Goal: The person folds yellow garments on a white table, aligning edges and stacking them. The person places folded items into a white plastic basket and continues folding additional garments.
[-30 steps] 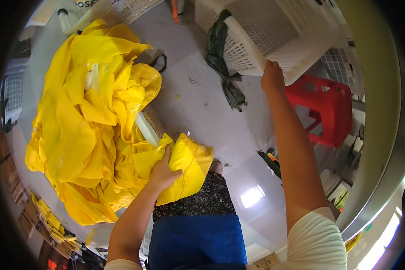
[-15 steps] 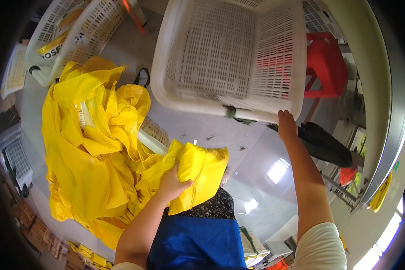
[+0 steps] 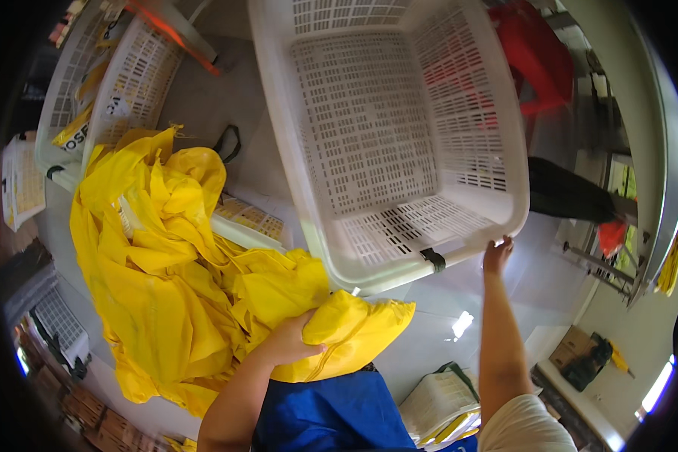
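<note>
My right hand (image 3: 497,255) grips the near right corner of a large white plastic basket (image 3: 388,277), tilted so that its bare slatted inside faces me. A black tie is wrapped around the near rim. My left hand (image 3: 290,343) is closed on a folded yellow waterproof fabric piece (image 3: 365,331) with a seam or zip line along it, above my blue-covered lap. This piece lies against a big crumpled heap of yellow fabric (image 3: 158,279) at the left. Part of the left fingers is hidden by the fabric.
A white basket (image 3: 132,83) with yellow goods stands at the far left. Beyond the large basket is a red plastic stool (image 3: 539,56). A pale curved table edge (image 3: 648,90) runs along the right. Another white basket (image 3: 441,403) sits low beside me.
The white basket has come nearer and lower, with my right hand still at its rim. The left hand and the folded yellow piece have shifted slightly right and down.
</note>
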The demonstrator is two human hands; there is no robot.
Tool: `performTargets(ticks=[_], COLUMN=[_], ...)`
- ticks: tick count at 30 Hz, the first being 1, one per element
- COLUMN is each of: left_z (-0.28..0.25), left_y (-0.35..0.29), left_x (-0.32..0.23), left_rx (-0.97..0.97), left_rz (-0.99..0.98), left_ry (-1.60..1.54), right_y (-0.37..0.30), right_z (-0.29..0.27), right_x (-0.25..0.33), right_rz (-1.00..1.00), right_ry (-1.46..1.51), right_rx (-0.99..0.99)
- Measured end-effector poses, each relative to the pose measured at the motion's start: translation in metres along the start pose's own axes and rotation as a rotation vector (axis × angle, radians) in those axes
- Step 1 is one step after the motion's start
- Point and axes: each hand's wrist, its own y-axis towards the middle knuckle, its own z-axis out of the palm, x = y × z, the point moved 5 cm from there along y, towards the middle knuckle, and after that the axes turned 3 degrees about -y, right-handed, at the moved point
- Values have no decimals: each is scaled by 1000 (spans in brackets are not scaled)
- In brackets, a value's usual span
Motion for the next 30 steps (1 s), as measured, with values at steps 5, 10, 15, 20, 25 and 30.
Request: performTargets(ticks=[5, 10, 15, 20, 25, 30], left_z=[22, 38, 35, 28, 133, 298], left_y=[-12, -39, -64, -58, -3, 13], left_x=[-7, -19, -15, -98, -164, -154], left_rx=[-6, -54, -89, -99, -256, 93], left_rz=[-72, -49, -24, 41, 260, 517], left_ry=[43, 13, -243, -49, 411, 669], right_y=[-111, -118, -168, -254, -252, -255], right_z=[25, 36, 25, -30, -122, -206], right_x=[97, 34, -118, -288, -160, 22], right_rz=[977, 949, 918, 1259, 826, 437], right_ry=[1013, 1152, 975, 302, 816, 1651], right_rx=[95, 156, 199, 235, 346, 569])
